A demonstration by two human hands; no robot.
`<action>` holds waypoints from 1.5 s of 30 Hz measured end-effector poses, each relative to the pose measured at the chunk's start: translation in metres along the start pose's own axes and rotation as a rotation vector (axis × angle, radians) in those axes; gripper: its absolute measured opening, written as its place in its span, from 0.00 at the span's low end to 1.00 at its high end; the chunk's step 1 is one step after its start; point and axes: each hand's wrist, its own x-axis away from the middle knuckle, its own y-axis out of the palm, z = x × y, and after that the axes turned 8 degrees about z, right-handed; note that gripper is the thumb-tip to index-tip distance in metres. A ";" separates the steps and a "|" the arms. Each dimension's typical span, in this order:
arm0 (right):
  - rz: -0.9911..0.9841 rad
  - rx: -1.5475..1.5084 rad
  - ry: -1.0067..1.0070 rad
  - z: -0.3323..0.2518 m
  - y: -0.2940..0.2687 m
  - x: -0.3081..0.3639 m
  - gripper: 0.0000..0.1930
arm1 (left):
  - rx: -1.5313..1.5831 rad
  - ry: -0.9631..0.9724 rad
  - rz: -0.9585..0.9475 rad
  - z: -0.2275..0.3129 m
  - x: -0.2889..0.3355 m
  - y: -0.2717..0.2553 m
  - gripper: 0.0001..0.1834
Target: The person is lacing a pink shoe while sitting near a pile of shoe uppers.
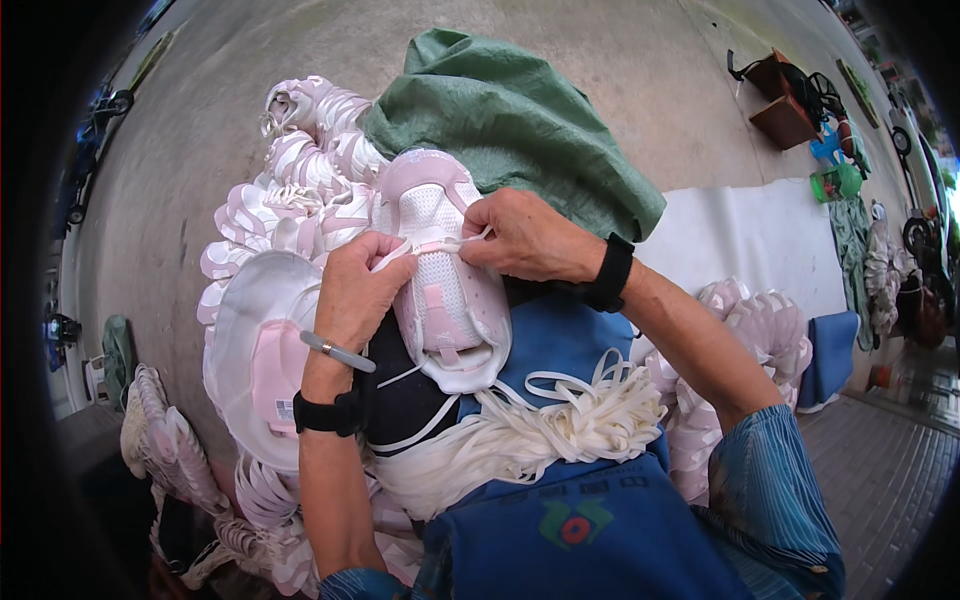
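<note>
A pink and white sneaker lies in front of me with its toe pointing away and its heel opening toward me. A white shoelace runs across the lower part of its lacing area. My left hand pinches the lace at the sneaker's left side. On the right side, my right hand grips the lace between thumb and bent fingers. A thick bundle of loose white shoelaces lies across my lap, below the sneaker's heel.
Stacked pink and white sneakers stand beyond my left hand, more at the right. Left of the sneaker is a white round basin with a pink piece inside. A green sack lies ahead, a white sheet to the right.
</note>
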 end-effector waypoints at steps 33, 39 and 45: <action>-0.043 -0.101 -0.005 0.000 -0.024 0.004 0.11 | -0.222 0.128 0.178 0.022 0.023 -0.007 0.13; 0.007 0.132 -0.160 -0.002 -0.002 0.020 0.09 | -0.206 0.189 0.126 -0.003 0.038 -0.003 0.17; 0.108 0.047 -0.172 -0.002 0.001 0.020 0.07 | -0.421 0.188 0.170 -0.004 0.036 0.000 0.16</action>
